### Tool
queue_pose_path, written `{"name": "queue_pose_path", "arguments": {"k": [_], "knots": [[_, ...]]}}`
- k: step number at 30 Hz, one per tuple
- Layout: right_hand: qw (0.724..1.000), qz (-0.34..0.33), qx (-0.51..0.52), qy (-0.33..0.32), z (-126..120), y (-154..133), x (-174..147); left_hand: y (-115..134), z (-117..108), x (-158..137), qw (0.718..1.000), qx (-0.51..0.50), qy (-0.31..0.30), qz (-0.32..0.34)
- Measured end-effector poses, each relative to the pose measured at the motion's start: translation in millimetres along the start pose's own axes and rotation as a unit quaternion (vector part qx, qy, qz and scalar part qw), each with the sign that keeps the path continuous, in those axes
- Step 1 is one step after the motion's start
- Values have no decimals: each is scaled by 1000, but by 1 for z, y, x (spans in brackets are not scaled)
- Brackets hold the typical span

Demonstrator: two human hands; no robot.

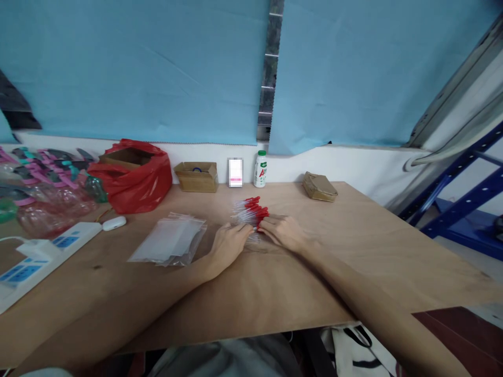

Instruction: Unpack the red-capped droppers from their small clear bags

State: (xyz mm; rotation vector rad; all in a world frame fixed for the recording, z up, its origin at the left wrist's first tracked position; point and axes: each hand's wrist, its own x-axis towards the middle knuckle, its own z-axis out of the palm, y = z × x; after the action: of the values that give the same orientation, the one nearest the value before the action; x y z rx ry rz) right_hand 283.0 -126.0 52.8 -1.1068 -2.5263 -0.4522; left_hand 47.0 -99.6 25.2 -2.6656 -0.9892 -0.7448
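A pile of small, thin sticks with red handle-like ends and pale, shiny shafts [248, 213] lies on the wooden table in front of me; their exact kind is too small to tell. At the pile's near left side, my left hand [231, 242] has its fingers closed on the shafts. My right hand [283, 231] reaches in from the right, fingers bent and pressed on the red ends. The fingertips of both hands almost meet, partly hiding the nearest sticks. Left of my left hand is a stack of clear plastic bags [168, 240], lying flat.
On the left are a power strip [74, 238], a white earbud case [114, 223], clear spray bottles [55, 201] and a red bag [137, 186]. Along the wall stand an open carton [197, 178], a phone [236, 173], a white bottle [260, 170] and a small cardboard box [320, 187].
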Motion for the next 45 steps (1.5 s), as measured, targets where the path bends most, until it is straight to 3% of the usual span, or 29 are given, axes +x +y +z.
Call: {"name": "queue_pose_path", "arguments": {"k": [8, 13, 17, 20, 23, 27, 31, 38, 45], "knots": [[994, -31, -38, 93, 0, -4, -4, 4, 4, -6, 995, -73, 13, -62], [983, -11, 97, 153, 0, -11, -6, 5, 4, -6, 967, -247, 34, -59], [955, 53, 221, 193, -2, -12, -6, 1, 1, -6, 947, -311, 62, -57], [938, 144, 232, 212, -5, 3, -9, -4, -1, -6, 947, -298, 94, -76], [944, 218, 165, 186, -4, 25, -15, -8, -1, -6, 960, -241, 115, -84], [947, 306, 67, 66, 6, 41, -19, -8, 3, -4, 980, -173, 77, -66], [956, 289, 46, -4, 13, 39, -17, -9, 8, -3, 987, -144, 46, -48], [964, 259, 48, -30, 5, 40, -18, -11, 14, -2, 992, -116, -16, -48], [969, 230, 71, -64, 6, 47, -24, -11, 14, -2, 990, -134, -15, -46]]}}
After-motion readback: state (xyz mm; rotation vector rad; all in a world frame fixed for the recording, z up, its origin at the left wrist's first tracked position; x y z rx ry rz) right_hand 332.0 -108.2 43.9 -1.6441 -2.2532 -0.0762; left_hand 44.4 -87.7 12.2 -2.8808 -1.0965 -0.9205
